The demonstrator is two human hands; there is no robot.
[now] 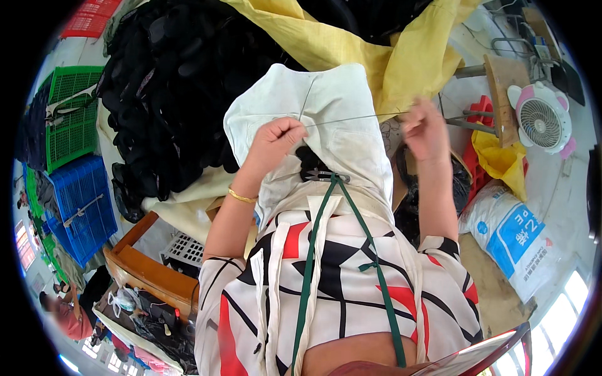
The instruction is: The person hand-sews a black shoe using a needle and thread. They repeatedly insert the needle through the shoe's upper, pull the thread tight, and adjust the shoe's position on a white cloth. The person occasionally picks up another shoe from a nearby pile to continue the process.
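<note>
My left hand (276,143) is closed in a pinch above the white apron (348,147) on my lap. From its fingertips a thin dark thread (351,118) stretches taut to my right hand (425,128). That hand is raised at the right, slightly smeared by motion, its fingers drawn together on the thread's other end. Another thin dark line lies on the apron just above the left fingertips. Small metal thread snips (323,177) lie at my waist by a green cord (370,235). Next to them is a small black piece (306,158), partly hidden by apron folds.
A large heap of black soft pieces (182,94) rises at the left, beside yellow sheeting (401,62). Blue (81,207) and green crates (72,116) stand far left, near a wooden chair (147,276). At the right are a fan (540,119) and a white sack (508,241).
</note>
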